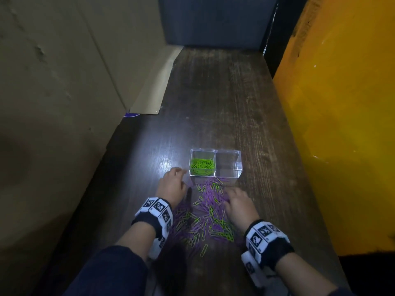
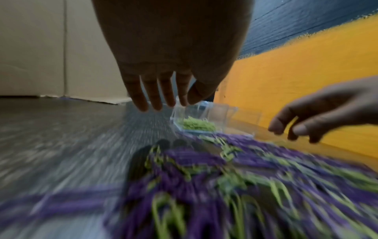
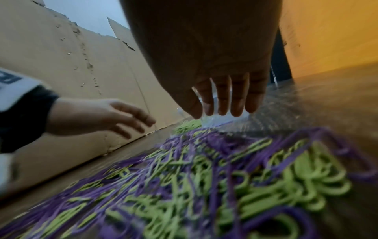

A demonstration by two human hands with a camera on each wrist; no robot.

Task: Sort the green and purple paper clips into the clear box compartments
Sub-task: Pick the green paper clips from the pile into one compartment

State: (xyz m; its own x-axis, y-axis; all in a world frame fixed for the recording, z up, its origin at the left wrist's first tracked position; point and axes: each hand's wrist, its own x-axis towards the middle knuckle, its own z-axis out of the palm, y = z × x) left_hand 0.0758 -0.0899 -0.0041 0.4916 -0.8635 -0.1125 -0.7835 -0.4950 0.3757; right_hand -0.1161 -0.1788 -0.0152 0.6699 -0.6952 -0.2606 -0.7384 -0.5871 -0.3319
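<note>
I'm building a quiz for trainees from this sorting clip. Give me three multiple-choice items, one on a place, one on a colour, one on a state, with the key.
1. Where does the mixed pile of green and purple paper clips lie?
A. On the dark wooden table, nearer the person than the clear two-compartment plastic box
B. Inside the box
C. Beyond the box

2. What colour are the clips in the box's left compartment?
A. Purple
B. Green
C. Both

3. What is in the box's right compartment?
A. Purple clips
B. Green clips
C. Nothing

Key:
1 A: in the head view the pile spreads over the table between the left hand and right hand, on the person's side of the box.
2 B: only green clips show there.
3 C: its clear floor shows bare.
</note>
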